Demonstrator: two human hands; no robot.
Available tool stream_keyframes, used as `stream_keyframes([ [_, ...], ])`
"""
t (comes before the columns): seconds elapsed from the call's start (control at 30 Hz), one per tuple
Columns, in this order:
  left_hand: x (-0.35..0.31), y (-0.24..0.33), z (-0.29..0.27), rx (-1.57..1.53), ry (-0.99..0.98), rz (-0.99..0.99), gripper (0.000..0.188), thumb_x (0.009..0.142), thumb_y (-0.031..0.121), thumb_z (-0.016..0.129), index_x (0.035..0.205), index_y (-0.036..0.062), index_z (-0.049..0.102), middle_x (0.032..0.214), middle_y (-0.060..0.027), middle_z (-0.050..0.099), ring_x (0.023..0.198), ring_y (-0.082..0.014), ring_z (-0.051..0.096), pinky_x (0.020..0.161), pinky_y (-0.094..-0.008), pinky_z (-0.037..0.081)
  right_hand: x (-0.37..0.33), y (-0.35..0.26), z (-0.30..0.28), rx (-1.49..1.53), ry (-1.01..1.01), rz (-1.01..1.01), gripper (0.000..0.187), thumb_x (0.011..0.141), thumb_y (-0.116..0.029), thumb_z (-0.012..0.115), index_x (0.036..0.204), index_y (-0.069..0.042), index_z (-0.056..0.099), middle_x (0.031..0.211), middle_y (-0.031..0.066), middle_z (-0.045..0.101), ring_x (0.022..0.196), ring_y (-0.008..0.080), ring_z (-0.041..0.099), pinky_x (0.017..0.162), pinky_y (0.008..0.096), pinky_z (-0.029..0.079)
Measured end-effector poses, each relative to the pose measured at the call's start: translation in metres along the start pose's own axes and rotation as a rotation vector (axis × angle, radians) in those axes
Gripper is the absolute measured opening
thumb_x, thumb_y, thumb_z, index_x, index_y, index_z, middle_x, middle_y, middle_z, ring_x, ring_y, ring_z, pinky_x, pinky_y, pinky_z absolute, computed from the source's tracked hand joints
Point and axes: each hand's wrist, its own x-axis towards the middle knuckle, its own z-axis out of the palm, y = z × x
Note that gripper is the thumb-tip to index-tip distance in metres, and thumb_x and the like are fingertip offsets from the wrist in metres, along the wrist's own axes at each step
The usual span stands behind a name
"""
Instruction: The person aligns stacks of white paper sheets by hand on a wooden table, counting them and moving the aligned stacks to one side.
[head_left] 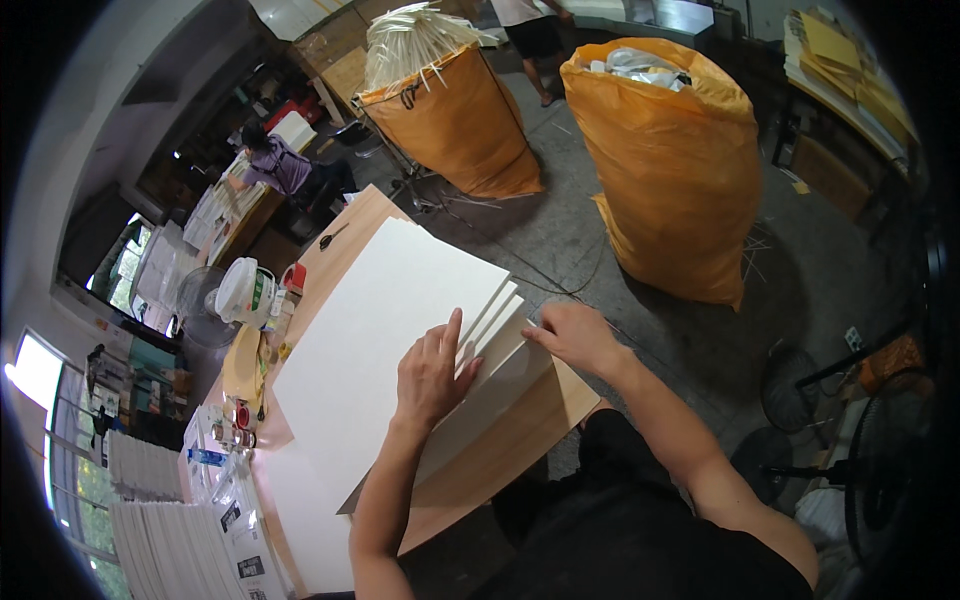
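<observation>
Stack of white boards [380, 330] lying on the wooden table [500, 455], centre of view. Left hand [432, 375] rests flat on the top board, fingers spread. Right hand [572, 335], at 3 o'clock of the left, pinches the fanned board edges. Two orange sacks [665, 170] stand at 12 o'clock.

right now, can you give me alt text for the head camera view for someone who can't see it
A person's left hand lies flat on a stack of large white boards on a wooden table, while the right hand touches the stack's fanned edge. Two full orange sacks stand on the concrete floor beyond, and another person sits at a far table.
</observation>
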Motion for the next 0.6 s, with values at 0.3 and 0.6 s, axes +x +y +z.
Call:
stream_keyframes([
  [0.3,0.021,-0.012,-0.03,-0.085,-0.087,0.097,0.058,0.091,0.014,0.071,0.142,0.0388,0.06,0.153,-0.022,0.051,0.09,-0.0328,0.075,0.073,-0.0422,0.062,0.035,-0.022,0.034,0.845,-0.006,0.051,0.038,0.1,-0.033,0.067,0.079,-0.002,0.056,0.067,0.012,0.062,0.063,0.0255,0.064,0.059,0.0411,0.049],
  [0.6,0.018,-0.016,-0.034,-0.171,-0.093,0.037,0.036,0.089,0.029,0.077,0.124,0.0311,0.073,0.15,-0.0186,0.056,0.1,-0.0341,0.075,0.078,-0.0421,0.062,0.047,-0.025,0.031,1.265,-0.197,0.228,0.03,0.099,-0.026,0.066,0.076,-0.008,0.059,0.062,0.003,0.06,0.054,0.0136,0.061,0.05,0.0276,0.045],
])
